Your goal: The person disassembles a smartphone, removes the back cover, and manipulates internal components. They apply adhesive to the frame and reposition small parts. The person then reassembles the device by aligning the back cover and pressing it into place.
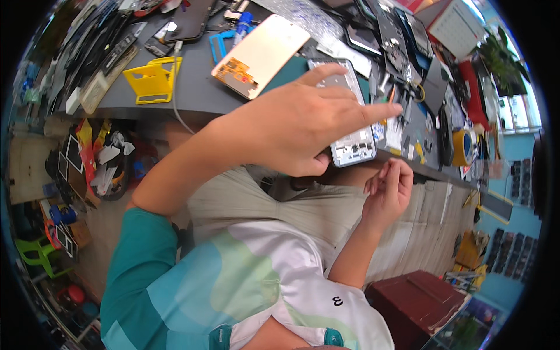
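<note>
A phone's metal mid-frame (353,146), silver-grey with a dark rim, lies at the front edge of the bench, partly on a green mat (284,77). Over it reaches my left hand (312,119), fingers spread and one stretched out to the right. The thumb is by the frame's left edge; whether it touches is unclear. My hand hides the frame's middle. Below the bench edge, to the right, my right hand (392,189) is raised with fingers curled together; anything in them is hidden. A phone screen panel (265,52) with an orange flex cable lies left of the frame.
A yellow phone stand (153,81) with a white cable (175,87) stands on the left. Small tools (402,99) and phone parts crowd the right. A blue-capped bottle (242,26) lies behind the panel. A bin (111,169) sits below left, a dark red box (417,303) below right.
</note>
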Available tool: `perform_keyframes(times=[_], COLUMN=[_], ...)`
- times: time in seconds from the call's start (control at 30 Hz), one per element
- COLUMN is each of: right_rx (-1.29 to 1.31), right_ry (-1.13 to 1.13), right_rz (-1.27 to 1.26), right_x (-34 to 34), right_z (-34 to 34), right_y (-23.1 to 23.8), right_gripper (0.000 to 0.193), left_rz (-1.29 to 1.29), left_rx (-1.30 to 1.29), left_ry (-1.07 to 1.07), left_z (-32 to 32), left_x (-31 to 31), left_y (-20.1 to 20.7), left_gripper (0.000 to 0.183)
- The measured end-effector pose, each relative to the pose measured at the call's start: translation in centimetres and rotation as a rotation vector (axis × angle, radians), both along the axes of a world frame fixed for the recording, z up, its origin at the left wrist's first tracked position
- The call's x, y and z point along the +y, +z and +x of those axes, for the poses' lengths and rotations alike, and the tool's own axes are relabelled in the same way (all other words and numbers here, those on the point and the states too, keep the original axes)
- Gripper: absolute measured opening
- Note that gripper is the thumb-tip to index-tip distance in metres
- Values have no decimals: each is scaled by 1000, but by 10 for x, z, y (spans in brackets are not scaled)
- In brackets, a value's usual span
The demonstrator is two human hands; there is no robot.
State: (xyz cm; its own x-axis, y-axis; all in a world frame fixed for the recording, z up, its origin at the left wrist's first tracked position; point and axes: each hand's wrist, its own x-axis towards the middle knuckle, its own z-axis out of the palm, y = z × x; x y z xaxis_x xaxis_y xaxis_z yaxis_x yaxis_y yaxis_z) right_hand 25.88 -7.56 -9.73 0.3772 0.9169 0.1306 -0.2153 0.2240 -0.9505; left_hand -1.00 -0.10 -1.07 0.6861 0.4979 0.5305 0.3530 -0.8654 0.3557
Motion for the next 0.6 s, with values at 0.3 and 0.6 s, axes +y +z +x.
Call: perform_keyframes(times=[0.3, 0.6], right_rx=[0, -21], right_ry=[9, 32], right_rz=[-53, -70], right_x=[-5, -11], right_z=[-1, -2], right_y=[2, 2], right_gripper=[32, 35], left_rz=[0, -17], left_rx=[-73, -150], left_ry=[-36, -20], left_z=[-4, -1], left_x=[-4, -3], left_y=[4, 2], left_gripper=[101, 95])
